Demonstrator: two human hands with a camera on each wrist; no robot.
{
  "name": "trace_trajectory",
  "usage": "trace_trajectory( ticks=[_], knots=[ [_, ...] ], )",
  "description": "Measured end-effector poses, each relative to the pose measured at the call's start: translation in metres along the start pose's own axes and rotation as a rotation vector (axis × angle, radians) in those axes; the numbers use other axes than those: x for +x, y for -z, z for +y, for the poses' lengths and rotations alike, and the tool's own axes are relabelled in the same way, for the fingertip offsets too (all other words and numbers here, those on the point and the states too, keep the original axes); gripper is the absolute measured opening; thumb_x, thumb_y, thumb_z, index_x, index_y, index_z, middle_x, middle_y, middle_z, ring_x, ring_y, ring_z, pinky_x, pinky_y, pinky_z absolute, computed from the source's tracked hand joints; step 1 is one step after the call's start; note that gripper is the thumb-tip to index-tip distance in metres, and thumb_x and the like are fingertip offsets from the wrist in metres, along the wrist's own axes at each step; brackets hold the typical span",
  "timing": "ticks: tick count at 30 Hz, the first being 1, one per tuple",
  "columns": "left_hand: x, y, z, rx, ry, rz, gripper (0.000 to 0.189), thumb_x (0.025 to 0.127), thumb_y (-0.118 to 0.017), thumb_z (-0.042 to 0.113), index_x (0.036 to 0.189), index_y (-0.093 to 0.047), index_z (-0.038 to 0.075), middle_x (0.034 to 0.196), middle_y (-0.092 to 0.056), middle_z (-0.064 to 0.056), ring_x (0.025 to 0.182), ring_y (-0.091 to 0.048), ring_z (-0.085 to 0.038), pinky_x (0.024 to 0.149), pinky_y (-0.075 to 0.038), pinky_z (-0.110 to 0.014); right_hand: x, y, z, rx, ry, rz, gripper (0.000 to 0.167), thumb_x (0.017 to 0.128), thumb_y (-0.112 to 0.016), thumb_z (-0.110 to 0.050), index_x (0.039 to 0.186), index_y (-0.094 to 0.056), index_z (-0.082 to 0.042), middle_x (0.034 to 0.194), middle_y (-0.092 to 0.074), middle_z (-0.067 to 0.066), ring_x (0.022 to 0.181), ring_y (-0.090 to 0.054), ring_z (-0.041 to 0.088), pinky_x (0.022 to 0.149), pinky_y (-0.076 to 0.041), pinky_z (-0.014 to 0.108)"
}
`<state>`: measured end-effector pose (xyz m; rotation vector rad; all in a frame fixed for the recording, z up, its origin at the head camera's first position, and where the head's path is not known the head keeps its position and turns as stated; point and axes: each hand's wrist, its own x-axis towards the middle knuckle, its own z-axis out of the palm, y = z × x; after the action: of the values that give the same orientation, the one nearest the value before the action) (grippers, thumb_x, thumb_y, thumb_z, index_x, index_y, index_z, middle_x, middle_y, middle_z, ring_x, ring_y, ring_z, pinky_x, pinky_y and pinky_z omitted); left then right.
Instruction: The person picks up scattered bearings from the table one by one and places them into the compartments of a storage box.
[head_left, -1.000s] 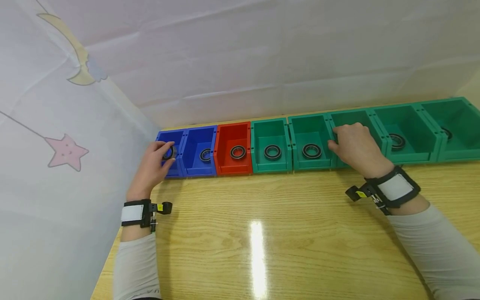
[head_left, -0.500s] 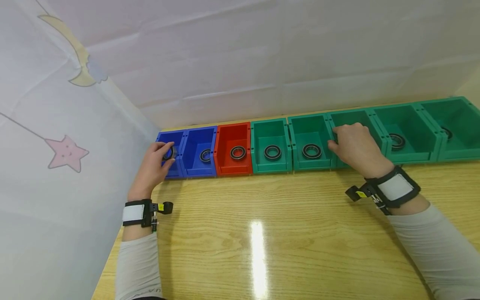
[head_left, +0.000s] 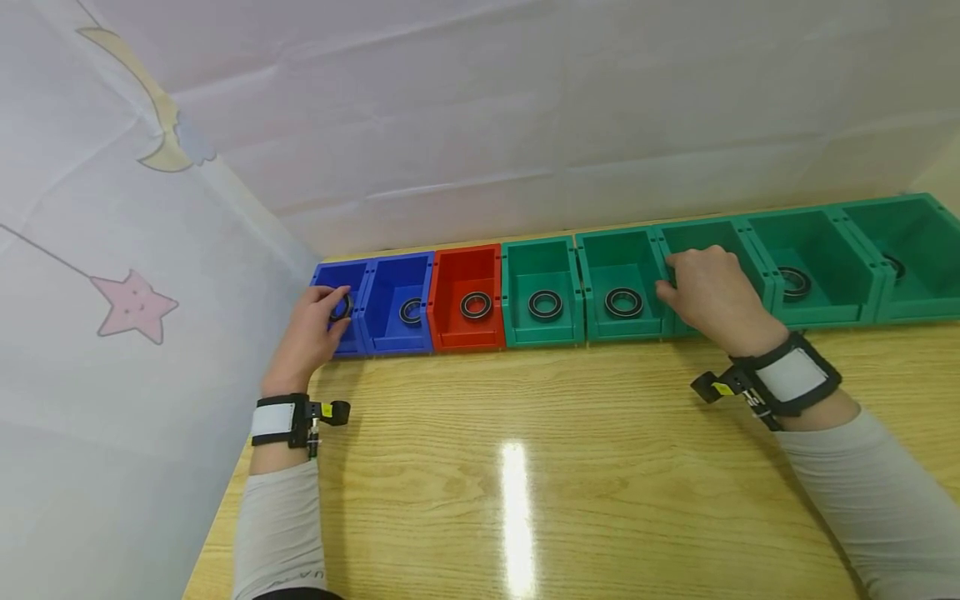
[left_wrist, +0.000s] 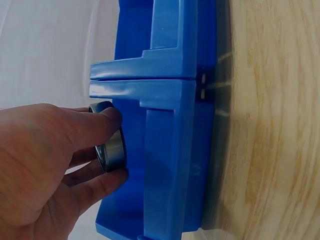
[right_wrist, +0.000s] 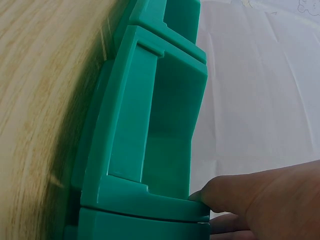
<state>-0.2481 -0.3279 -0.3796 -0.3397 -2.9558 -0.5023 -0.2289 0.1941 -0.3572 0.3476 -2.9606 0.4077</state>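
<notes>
In the head view, my left hand [head_left: 303,337] is over the leftmost blue bin [head_left: 348,343]. Its thumb and fingers pinch a ball bearing [left_wrist: 114,152], held on edge just inside the bin's opening in the left wrist view. My right hand [head_left: 716,296] reaches over a green bin [head_left: 701,233] farther right. In the right wrist view its thumb lies at the top of the wall [right_wrist: 172,206] between two green bins, with the other fingers on the far side of that wall. The right fingertips and that bin's floor are hidden.
Between my hands stand a second blue bin [head_left: 397,342], a red bin [head_left: 468,340] and two green bins, each with a bearing lying flat. More green bins [head_left: 825,313] continue right. A wooden table [head_left: 450,467] lies in front; a white sheet [head_left: 450,125] hangs behind.
My left hand and forearm have shifted slightly forward and right, and the bearing's ring face has turned a little. The right hand stays in place.
</notes>
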Motion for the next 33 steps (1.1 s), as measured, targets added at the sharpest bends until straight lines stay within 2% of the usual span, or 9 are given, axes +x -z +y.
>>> trace_trajectory(
  ticks=[3,6,13,23,29,33],
  knots=[
    [0.001,-0.003,-0.001,0.008,0.018,-0.018,0.05,0.096,-0.058,0.001,0.145,-0.046,-0.003,0.133,-0.046,-0.029,0.124,-0.046,-0.043,0.105,-0.042,-0.057,0.0,0.0,0.0,0.006,0.002,0.001,0.04,0.091,-0.068,-0.012,0.116,-0.063,0.019,0.083,-0.067,0.034,0.044,-0.054,0.02,0.04,-0.04,0.031],
    [0.002,-0.005,-0.001,0.009,0.025,-0.029,0.05,0.096,-0.057,0.0,0.145,-0.047,-0.003,0.133,-0.046,-0.03,0.125,-0.046,-0.044,0.106,-0.041,-0.057,0.0,0.0,0.0,0.016,0.0,0.002,0.04,0.091,-0.068,-0.011,0.117,-0.062,0.019,0.084,-0.066,0.035,0.043,-0.054,0.02,0.04,-0.039,0.031],
    [0.004,-0.011,-0.003,0.014,0.019,-0.033,0.049,0.095,-0.056,-0.002,0.143,-0.047,-0.006,0.133,-0.047,-0.032,0.126,-0.046,-0.046,0.107,-0.038,-0.058,0.0,0.0,0.0,0.02,-0.009,-0.008,0.042,0.091,-0.067,-0.012,0.119,-0.061,0.019,0.079,-0.066,0.033,0.041,-0.053,0.019,0.038,-0.039,0.031],
    [0.008,-0.017,-0.006,-0.014,0.086,-0.078,0.052,0.096,-0.053,-0.002,0.146,-0.042,-0.006,0.138,-0.044,-0.032,0.132,-0.042,-0.045,0.112,-0.035,-0.057,0.0,0.001,0.0,0.015,0.005,0.004,0.041,0.091,-0.067,-0.011,0.118,-0.062,0.02,0.084,-0.066,0.036,0.04,-0.052,0.019,0.038,-0.039,0.031],
    [0.009,-0.021,-0.008,-0.014,0.106,-0.066,0.05,0.096,-0.053,-0.001,0.145,-0.045,-0.005,0.136,-0.047,-0.033,0.131,-0.044,-0.045,0.111,-0.036,-0.057,-0.001,0.002,-0.001,0.004,0.019,0.014,0.039,0.091,-0.067,-0.011,0.115,-0.063,0.02,0.086,-0.067,0.037,0.043,-0.055,0.021,0.04,-0.042,0.032],
    [0.011,-0.023,-0.006,-0.018,0.135,-0.078,0.05,0.096,-0.052,0.0,0.145,-0.045,-0.005,0.137,-0.047,-0.032,0.132,-0.043,-0.045,0.112,-0.035,-0.058,-0.002,0.002,0.0,-0.006,0.02,0.016,0.039,0.09,-0.068,-0.011,0.114,-0.064,0.019,0.085,-0.067,0.036,0.042,-0.054,0.021,0.04,-0.04,0.031]
  ],
)
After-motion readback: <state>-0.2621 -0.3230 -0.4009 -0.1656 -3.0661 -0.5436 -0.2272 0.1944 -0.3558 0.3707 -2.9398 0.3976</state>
